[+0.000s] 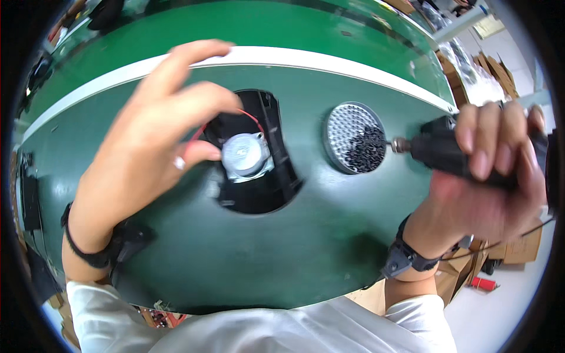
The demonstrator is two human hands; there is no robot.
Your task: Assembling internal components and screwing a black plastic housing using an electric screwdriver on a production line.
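Observation:
In my right hand (488,165) is a black electric screwdriver (438,150), fingers wrapped round its body, its metal bit pointing left. The tip reaches the right side of a round grey dish (333,141) holding a heap of small black screws (366,150). My left hand (156,132) hovers, slightly blurred, over the left edge of a black plastic housing (265,197); thumb and fingers are spread apart with nothing seen between them. A round silver speaker (244,155) sits in the housing, and a red wire (252,117) arcs above it.
Green mat covers the worktable (253,259). A white rail (276,56) runs along its far side, with a green surface (282,26) beyond. A dark object (28,200) lies at the left edge. Cardboard boxes (518,244) stand at the right.

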